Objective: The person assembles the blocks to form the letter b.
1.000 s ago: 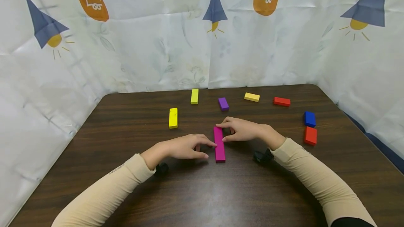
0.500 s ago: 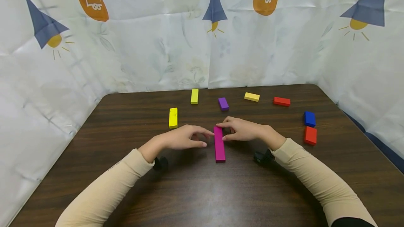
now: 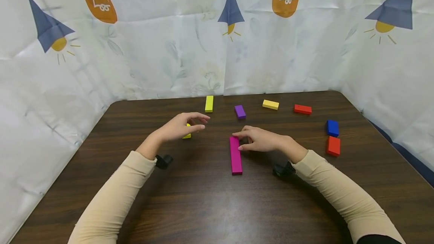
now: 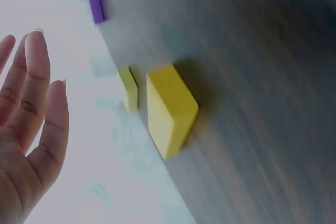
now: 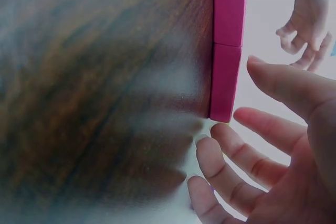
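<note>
My left hand (image 3: 179,125) is in the air over a yellow block (image 3: 187,136), hiding most of it in the head view. Its fingers are loosely extended and hold nothing. The left wrist view shows that yellow block (image 4: 170,108) on the table, apart from the fingers. Two magenta blocks (image 3: 236,161) lie end to end as one bar, with their seam visible in the right wrist view. My right hand (image 3: 261,139) is at the bar's far end, its thumb by the right edge and index finger at the end. Its fingers (image 5: 252,156) look relaxed.
Along the back lie a yellow-green block (image 3: 209,104), a purple block (image 3: 240,112), a light orange block (image 3: 270,104) and a red block (image 3: 303,109). A blue block (image 3: 332,127) and another red block (image 3: 333,145) sit at the right. A printed curtain (image 3: 152,55) hangs behind the table.
My left hand has left the magenta bar's left side and moved away to the left and back, over the yellow block. The right hand and the bar have stayed in place.
</note>
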The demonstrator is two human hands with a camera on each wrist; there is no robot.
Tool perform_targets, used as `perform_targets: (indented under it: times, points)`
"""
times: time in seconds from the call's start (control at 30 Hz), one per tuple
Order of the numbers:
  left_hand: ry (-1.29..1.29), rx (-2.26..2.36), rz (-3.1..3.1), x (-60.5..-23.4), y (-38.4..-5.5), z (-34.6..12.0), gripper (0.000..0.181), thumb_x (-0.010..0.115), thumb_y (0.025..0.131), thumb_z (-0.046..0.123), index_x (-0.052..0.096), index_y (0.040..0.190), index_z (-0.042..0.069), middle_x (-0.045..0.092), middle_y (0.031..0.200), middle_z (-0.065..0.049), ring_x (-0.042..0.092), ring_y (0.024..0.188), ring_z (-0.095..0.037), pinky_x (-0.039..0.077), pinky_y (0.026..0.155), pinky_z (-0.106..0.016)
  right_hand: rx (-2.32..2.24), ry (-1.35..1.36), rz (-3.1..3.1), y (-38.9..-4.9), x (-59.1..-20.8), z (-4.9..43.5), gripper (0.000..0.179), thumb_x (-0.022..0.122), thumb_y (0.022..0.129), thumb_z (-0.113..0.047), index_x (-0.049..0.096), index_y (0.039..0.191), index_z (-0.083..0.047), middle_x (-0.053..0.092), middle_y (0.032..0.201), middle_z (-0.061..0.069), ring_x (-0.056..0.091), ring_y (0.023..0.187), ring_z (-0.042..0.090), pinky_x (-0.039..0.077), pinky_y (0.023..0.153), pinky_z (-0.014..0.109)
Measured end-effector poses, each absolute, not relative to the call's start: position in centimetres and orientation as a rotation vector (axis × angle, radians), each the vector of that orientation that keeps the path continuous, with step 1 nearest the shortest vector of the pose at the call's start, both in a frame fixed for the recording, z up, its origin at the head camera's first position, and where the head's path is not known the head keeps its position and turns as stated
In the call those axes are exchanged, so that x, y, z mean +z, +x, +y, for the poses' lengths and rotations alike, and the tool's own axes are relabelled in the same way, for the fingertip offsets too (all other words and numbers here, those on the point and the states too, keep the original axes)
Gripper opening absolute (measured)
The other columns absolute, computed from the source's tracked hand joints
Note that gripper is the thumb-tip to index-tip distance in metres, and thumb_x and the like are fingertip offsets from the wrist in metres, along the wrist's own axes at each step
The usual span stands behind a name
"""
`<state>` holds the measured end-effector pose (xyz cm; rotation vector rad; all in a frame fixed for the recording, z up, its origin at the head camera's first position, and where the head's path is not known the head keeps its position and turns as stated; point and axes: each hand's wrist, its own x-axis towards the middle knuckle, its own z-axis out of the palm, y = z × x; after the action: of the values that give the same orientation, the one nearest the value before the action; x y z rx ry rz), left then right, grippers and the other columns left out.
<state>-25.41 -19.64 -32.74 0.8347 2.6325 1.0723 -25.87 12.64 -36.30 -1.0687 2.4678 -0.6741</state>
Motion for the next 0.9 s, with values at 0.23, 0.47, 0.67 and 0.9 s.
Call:
perform_targets:
  times: [0.23,0.47,0.67,0.9]
  points:
    - [0.675,1.239,2.647,-32.9,-27.1,-21.9,0.037,0.062,0.105,0.02,0.061,0.139,0.006,0.064,0.125,-0.016,0.063,0.101,-0.035,0.048,0.085,-0.045,-0.672,-1.082,2.492,-25.8,-36.4,12.8,0.056,0.07,0.099,-0.027,0.054,0.148,-0.004,0.057,0.118,0.006,0.051,0.076,0.011,0.045,0.071,0.027]
    - [0.449,1.425,2.555,-33.4,-28.2,-23.9,0.046,0.058,0.107,0.026,0.053,0.148,0.007,0.059,0.134,-0.024,0.058,0.112,-0.039,0.043,0.102,-0.058,-0.696,-1.094,2.501,-25.7,-36.4,12.8,0.053,0.071,0.099,-0.026,0.058,0.145,-0.004,0.058,0.111,0.006,0.051,0.075,0.012,0.045,0.07,0.028]
    - [0.375,1.305,2.586,-34.2,-28.8,-25.5,0.053,0.057,0.107,0.028,0.044,0.154,0.005,0.058,0.134,-0.025,0.06,0.115,-0.041,0.043,0.103,-0.058,-0.689,-1.065,2.493,-25.3,-36.4,12.7,0.056,0.073,0.097,-0.029,0.057,0.146,-0.005,0.058,0.108,0.005,0.051,0.077,0.012,0.044,0.071,0.029]
    - [0.351,1.165,2.6,-34.6,-29.1,-26.3,0.059,0.057,0.107,0.029,0.039,0.156,0.002,0.057,0.131,-0.027,0.061,0.108,-0.038,0.047,0.094,-0.053,-0.69,-1.062,2.475,-24.5,-36.2,13.0,0.061,0.075,0.096,-0.03,0.055,0.147,-0.003,0.058,0.107,0.005,0.051,0.076,0.011,0.045,0.071,0.028]
